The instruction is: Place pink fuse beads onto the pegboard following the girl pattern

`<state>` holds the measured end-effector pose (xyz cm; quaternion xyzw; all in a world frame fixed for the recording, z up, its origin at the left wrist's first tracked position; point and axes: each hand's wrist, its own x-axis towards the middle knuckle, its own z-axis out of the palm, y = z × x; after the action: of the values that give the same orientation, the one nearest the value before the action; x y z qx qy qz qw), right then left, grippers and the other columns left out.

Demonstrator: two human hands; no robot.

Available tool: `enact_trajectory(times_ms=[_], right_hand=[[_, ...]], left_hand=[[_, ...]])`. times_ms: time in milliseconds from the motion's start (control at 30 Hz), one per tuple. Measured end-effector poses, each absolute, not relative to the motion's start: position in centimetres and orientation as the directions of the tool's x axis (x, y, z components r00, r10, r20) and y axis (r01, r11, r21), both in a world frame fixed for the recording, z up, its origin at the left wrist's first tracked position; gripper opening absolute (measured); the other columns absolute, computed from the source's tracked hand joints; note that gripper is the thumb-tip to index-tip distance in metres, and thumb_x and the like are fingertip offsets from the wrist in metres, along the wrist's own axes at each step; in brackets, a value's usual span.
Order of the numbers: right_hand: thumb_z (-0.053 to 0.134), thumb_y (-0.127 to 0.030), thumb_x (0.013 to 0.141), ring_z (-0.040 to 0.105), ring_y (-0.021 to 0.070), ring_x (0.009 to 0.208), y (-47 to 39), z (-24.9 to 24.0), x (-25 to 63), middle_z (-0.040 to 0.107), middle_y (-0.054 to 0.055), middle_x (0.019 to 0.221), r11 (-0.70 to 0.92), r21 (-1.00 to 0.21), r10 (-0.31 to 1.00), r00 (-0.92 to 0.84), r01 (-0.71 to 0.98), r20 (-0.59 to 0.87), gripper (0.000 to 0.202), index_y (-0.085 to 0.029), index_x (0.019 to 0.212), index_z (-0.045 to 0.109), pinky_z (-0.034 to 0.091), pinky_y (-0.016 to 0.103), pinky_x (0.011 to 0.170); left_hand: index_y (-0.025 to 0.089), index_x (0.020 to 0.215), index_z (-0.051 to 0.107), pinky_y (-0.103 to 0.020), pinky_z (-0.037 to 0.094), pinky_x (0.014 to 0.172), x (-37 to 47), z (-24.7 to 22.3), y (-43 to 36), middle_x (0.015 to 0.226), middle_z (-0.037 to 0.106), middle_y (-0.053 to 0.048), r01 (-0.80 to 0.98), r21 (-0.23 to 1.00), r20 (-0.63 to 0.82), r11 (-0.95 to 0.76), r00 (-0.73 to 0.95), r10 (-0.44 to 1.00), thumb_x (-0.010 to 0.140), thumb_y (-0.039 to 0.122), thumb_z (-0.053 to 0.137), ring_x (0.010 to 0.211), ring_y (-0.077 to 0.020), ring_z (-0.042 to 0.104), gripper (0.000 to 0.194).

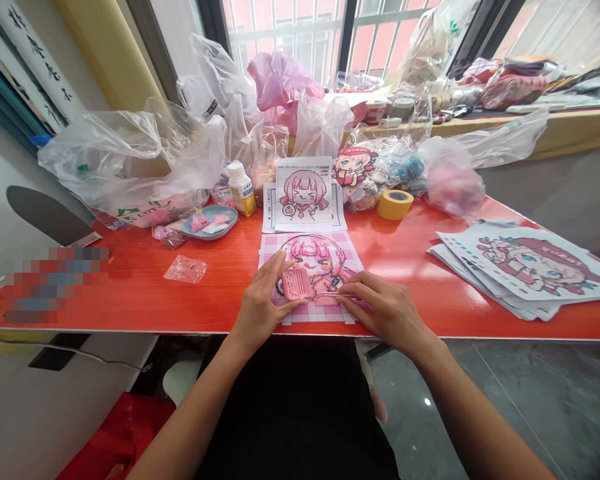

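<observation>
A pink bead picture [313, 257] lies on a pink checked board [269, 247] near the front edge of the red table. Over its left part, my left hand [265, 303] grips a small pink tray [297, 284] between thumb and fingers. My right hand [383, 308] pinches a thin, light tool [334, 294] whose tip points left, just right of the tray. Whatever is at the tip is too small to make out. Behind the board stands a printed sheet [304, 193] with a pink-haired cartoon figure.
On the red table [220, 287] are a blue dish [211, 222], a bottle [241, 189], a clear packet [185, 269] and yellow tape [395, 205]. Printed sheets [540, 260] lie at right. Plastic bags [130, 160] crowd the back.
</observation>
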<state>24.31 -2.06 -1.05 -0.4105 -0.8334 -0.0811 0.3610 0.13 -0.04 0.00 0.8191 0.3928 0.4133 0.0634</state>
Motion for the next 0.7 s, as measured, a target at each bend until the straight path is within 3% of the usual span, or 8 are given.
enact_trajectory(times_ms=[700], right_hand=[[0.055, -0.026, 0.091, 0.062, 0.0105, 0.072, -2.26, -0.95, 24.19, 0.065, 0.003, 0.086, 0.637, -0.132, 0.612, -0.394, 0.759, 0.686, 0.011, -0.020, 0.092, 0.064, 0.044, 0.021, 0.058]], left_hand=[[0.026, 0.146, 0.027, -0.044, 0.044, 0.108, 0.10, 0.14, -0.02, 0.130, 0.061, -0.009, 0.572, 0.443, 0.614, -0.690, 0.367, 0.698, 0.074, 0.037, 0.075, 0.127, -0.0247, 0.053, 0.087]])
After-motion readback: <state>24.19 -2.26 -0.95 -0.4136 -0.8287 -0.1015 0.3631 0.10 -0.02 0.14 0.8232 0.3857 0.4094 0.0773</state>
